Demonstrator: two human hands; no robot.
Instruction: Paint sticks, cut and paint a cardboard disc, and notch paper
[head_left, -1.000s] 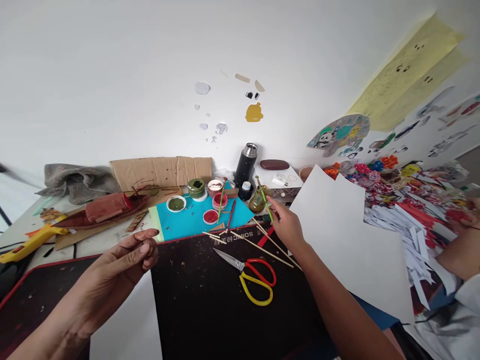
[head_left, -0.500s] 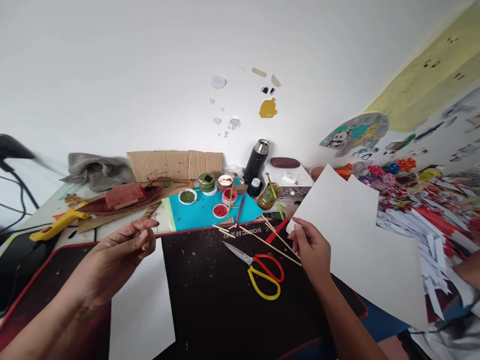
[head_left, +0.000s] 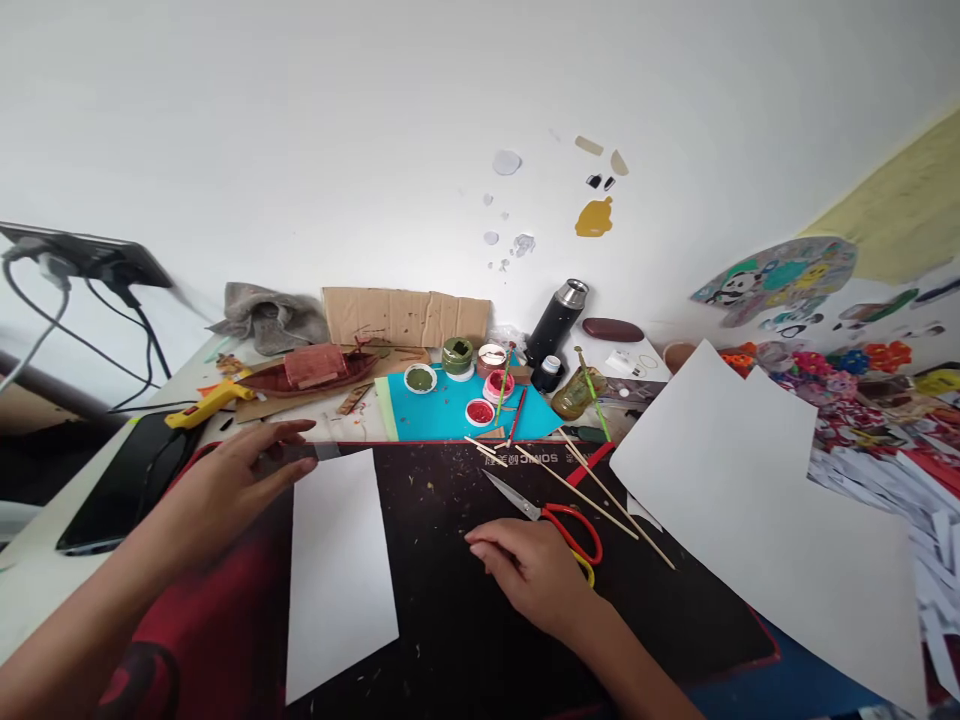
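My left hand (head_left: 251, 470) is open, with thumb and fingers apart, above the top left corner of a white sheet of paper (head_left: 341, 570) on the black desk mat. By its fingertips is a faint see-through patch that I cannot make out. My right hand (head_left: 529, 572) is closed, its fingers curled together and nothing showing in them. It hovers over the mat and partly hides the scissors (head_left: 517, 495) with red and yellow handles. Thin wooden sticks (head_left: 585, 490) lie beyond the scissors. A larger cut white sheet (head_left: 750, 510) lies at the right.
Open paint pots (head_left: 457, 357) and brushes stand on blue paper (head_left: 442, 410) at the back. Behind are a black flask (head_left: 559, 322) and cardboard (head_left: 405, 318). At the left are a red model boat (head_left: 311, 370), a yellow glue gun (head_left: 206, 408) and a black phone (head_left: 124, 490).
My right hand has moved from the large white sheet to over the scissors. My left hand's fingers have spread from a pinch. The view has turned left.
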